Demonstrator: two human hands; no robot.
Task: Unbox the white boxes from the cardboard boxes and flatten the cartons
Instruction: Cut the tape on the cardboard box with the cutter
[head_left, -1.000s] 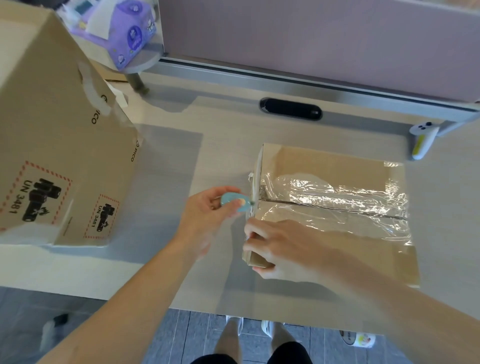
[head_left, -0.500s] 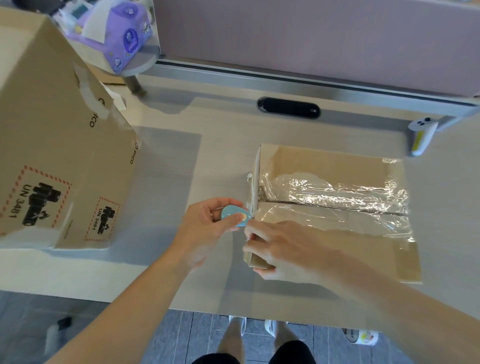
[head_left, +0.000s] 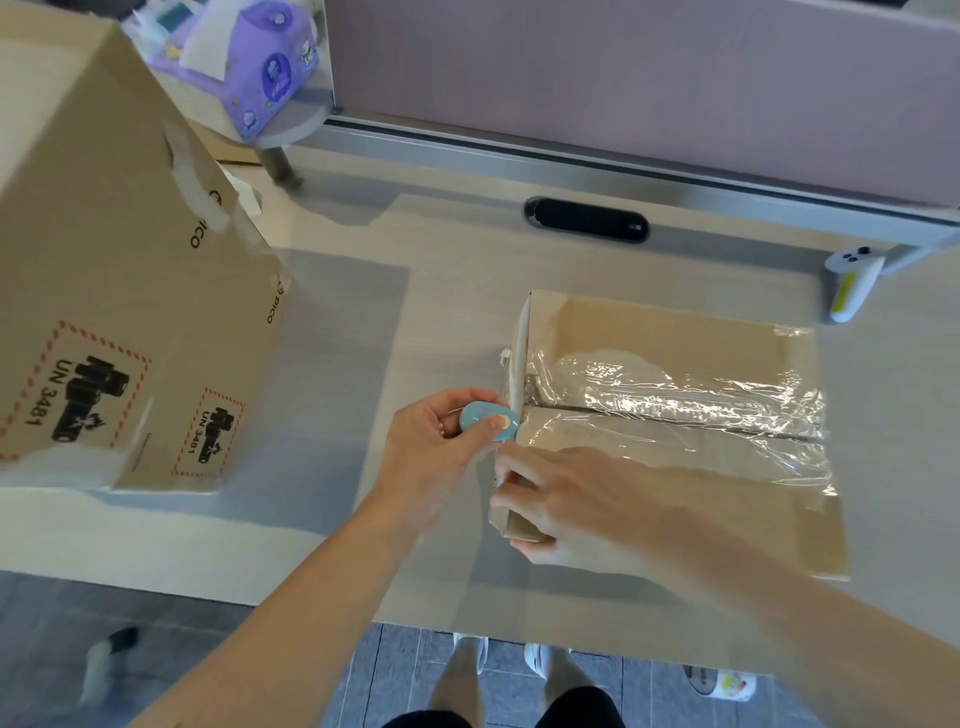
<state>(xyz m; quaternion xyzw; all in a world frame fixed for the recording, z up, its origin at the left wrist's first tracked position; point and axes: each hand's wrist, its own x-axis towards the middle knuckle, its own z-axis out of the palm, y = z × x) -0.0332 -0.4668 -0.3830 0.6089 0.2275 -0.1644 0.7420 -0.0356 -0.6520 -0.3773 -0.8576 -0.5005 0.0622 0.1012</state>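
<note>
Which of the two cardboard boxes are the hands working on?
The low right carton with shiny clear tape over its seam; the tall UN 3481 carton at left is untouched.

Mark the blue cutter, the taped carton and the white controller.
Small blue oval cutter (head_left: 478, 425): head view, its top face.
Brown cardboard carton with clear tape (head_left: 649, 332): head view, bare far flap.
White plastic controller (head_left: 849, 291): head view, yellow-striped handle.
</note>
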